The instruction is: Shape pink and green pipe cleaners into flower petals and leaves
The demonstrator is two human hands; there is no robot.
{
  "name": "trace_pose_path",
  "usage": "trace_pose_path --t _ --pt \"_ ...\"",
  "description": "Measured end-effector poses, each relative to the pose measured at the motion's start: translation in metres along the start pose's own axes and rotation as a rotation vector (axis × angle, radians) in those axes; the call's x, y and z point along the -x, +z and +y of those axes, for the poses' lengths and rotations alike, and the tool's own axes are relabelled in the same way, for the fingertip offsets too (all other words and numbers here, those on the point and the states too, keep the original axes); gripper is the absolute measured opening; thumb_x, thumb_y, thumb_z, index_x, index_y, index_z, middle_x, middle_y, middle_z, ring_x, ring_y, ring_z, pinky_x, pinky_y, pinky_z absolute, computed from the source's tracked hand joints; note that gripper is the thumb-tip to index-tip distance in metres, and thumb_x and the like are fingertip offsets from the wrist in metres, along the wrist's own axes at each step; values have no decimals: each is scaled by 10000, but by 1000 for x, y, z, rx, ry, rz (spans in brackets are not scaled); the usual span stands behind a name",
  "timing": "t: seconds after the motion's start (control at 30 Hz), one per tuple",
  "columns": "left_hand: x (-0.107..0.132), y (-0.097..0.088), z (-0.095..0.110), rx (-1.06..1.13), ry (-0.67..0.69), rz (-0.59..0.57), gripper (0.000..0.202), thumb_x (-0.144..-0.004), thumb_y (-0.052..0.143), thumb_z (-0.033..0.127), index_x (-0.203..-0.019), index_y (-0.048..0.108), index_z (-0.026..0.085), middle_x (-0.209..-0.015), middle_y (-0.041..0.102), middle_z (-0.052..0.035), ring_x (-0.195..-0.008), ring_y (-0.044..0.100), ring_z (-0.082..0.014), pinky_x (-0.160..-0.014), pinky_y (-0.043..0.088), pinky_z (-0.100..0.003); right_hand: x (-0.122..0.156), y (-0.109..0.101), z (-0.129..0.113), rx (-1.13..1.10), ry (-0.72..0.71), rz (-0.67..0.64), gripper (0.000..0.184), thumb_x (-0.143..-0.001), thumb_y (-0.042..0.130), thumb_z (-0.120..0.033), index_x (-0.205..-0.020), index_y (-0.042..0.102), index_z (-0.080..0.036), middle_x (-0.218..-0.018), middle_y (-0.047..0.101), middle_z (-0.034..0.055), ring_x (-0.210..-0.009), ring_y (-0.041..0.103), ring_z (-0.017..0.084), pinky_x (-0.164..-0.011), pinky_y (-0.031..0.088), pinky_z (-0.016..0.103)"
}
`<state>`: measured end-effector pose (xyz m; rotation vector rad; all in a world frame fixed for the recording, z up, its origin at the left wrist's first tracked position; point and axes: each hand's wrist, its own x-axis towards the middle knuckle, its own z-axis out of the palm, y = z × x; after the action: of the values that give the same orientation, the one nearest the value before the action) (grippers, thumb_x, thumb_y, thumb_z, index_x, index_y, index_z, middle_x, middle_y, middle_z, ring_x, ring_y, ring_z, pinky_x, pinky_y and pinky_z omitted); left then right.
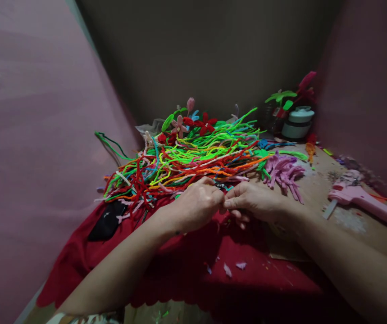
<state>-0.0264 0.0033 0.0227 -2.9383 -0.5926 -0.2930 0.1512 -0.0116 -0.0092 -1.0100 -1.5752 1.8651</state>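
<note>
My left hand [202,202] and my right hand [250,200] meet over the near edge of a heap of pipe cleaners [196,155] in green, red, orange and white. The left fingers are curled in. The right thumb and forefinger pinch together against them, while the other right fingers bend below. Whatever sits between the fingertips is hidden or too small to name. Beneath both hands hangs a dark red cloth [179,256] with small purple scraps [227,270] on it. A bunch of short purple pipe-cleaner pieces [283,173] lies just beyond the right hand.
On the right lies a pink glue gun [352,195]. Behind it stand a lidded jar [298,122] and green pipe-cleaner leaves [281,96]. Finished fuzzy flowers [206,123] rest atop the heap. A black flat object [108,221] lies at left. Pink panels [44,135] flank both sides.
</note>
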Motion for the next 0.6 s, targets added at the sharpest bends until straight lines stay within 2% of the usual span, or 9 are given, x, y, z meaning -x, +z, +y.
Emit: trace_pose_path --t 0.13,0.27,0.33,0.43,0.6 --pt "0 2 -3 31 -40 53 231 -826 404 124 -657 560 154 -605 570 -24 -642 526 -130 -755 409 -292 -2 -5 2 -123 -10 -2 334 -726 593 -427 -606 566 -117 -480 574 10 -369 499 88 -417 423 218" --pt "3 4 -9 72 -142 143 202 -821 429 146 -680 571 167 -642 591 -20 -684 544 -131 -706 421 -260 -1 -8 -2 -226 -62 98 460 -745 531 -555 -721 604 -102 -554 623 57 -422 544 110 -447 440 235" --pt "4 4 -11 100 -199 199 167 -812 449 152 -705 577 170 -669 609 -24 -684 544 -132 -687 423 -252 -1 -8 -4 -228 -67 174 401 -695 615 -503 -661 603 -104 -531 611 46 -420 538 107 -454 441 236" --pt "6 5 -11 163 -265 275 112 -797 485 157 -750 587 159 -709 630 -40 -681 541 -140 -660 424 -252 -3 -7 -4 -193 -98 276 251 -625 706 -332 -591 599 -108 -499 579 12 -416 521 95 -466 440 234" --pt "8 8 -8 234 -339 326 91 -793 511 167 -744 588 158 -702 636 -37 -705 548 -150 -671 422 -261 -4 -1 0 -63 -197 394 155 -669 649 -247 -598 606 -116 -531 592 16 -479 550 112 -516 445 246"
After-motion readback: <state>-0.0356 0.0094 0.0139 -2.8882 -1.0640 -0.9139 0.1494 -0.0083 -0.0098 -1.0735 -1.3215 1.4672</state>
